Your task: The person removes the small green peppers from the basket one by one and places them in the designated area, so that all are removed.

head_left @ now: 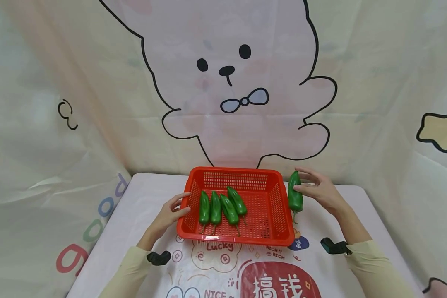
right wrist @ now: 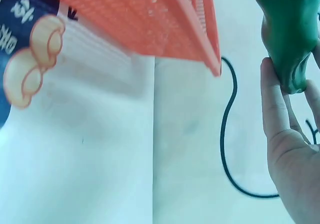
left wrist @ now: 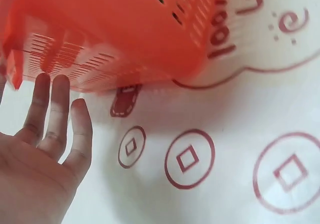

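A red plastic basket (head_left: 242,240) stands on the table with several green chili peppers (head_left: 216,209) lying side by side in its left half. My left hand (head_left: 173,210) touches the basket's left rim. In the left wrist view, its fingers (left wrist: 59,109) reach up to the basket's outer wall, nearly straight. Just outside the right rim, my right hand (head_left: 316,190) pinches another green pepper (head_left: 295,196) between thumb and fingers, stem end down. Seen from the right wrist, this pepper (right wrist: 292,39) has its tip between the fingers, partly hidden at the frame's edge.
A white tablecloth (head_left: 160,281) with printed words and drawings covers the table. Behind stands a curtain (head_left: 246,132) with a cartoon bear. A dark cord (right wrist: 225,134) curves near the right hand in the right wrist view. Black straps with cameras sit on both wrists.
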Tool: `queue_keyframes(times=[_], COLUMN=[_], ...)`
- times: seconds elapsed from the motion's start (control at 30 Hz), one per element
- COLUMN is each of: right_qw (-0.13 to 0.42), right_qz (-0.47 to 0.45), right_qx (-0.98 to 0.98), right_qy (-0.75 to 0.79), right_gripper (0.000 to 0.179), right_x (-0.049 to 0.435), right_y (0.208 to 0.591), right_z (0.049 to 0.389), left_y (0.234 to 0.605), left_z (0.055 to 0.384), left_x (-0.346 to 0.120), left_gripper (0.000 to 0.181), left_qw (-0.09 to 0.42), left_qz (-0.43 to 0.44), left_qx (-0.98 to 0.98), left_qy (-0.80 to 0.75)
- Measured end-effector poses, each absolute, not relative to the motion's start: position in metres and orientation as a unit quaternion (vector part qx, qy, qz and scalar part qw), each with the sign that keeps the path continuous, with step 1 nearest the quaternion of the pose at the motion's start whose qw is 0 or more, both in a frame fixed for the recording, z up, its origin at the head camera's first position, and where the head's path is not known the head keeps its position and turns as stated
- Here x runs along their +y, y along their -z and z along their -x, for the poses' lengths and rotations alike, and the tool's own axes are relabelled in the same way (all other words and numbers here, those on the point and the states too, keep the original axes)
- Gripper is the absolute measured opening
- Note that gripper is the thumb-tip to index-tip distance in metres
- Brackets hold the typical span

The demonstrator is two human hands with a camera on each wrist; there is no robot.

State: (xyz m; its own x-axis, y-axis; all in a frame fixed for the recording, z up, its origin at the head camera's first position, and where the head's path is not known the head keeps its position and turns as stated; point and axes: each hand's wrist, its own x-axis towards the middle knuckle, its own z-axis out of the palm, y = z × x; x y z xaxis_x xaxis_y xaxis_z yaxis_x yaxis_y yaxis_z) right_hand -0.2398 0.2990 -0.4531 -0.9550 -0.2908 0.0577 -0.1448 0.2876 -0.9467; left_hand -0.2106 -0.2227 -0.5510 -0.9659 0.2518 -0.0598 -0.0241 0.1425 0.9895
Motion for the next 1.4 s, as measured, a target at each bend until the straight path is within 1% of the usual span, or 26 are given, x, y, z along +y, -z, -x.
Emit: queue_keyframes(times=[0.17, 0.4, 0.5, 0.67, 0.9, 1.2, 1.4], right_qw=[0.059, 0.039, 0.037, 0.049, 0.065, 0.109, 0.108], right_qz=[0.131, 0.137, 0.139, 0.126, 0.109, 0.077, 0.068], right_qx=[0.800, 0.797, 0.800, 0.812, 0.834, 0.828, 0.852], right_qy=[0.582, 0.587, 0.582, 0.568, 0.536, 0.544, 0.508], right_gripper=[0.062, 0.060, 0.059, 0.059, 0.062, 0.071, 0.072], right_x=[0.317, 0.339, 0.347, 0.357, 0.353, 0.346, 0.341], right_y=[0.455, 0.464, 0.475, 0.501, 0.526, 0.549, 0.562], right_z=[0.238, 0.241, 0.246, 0.255, 0.268, 0.284, 0.284], left_y=[0.551, 0.553, 0.554, 0.556, 0.554, 0.553, 0.554], left_z=[0.209, 0.209, 0.209, 0.209, 0.208, 0.209, 0.209], left_x=[-0.227, -0.226, -0.225, -0.224, -0.226, -0.226, -0.225], left_gripper=[0.053, 0.054, 0.054, 0.054, 0.052, 0.053, 0.053], left_qw=[0.101, 0.114, 0.113, 0.118, 0.116, 0.121, 0.122], left_qz=[-0.083, -0.078, -0.077, -0.073, -0.068, -0.066, -0.065], left_qx=[0.744, 0.734, 0.733, 0.737, 0.748, 0.749, 0.750], left_qy=[-0.655, -0.666, -0.666, -0.661, -0.650, -0.649, -0.647])
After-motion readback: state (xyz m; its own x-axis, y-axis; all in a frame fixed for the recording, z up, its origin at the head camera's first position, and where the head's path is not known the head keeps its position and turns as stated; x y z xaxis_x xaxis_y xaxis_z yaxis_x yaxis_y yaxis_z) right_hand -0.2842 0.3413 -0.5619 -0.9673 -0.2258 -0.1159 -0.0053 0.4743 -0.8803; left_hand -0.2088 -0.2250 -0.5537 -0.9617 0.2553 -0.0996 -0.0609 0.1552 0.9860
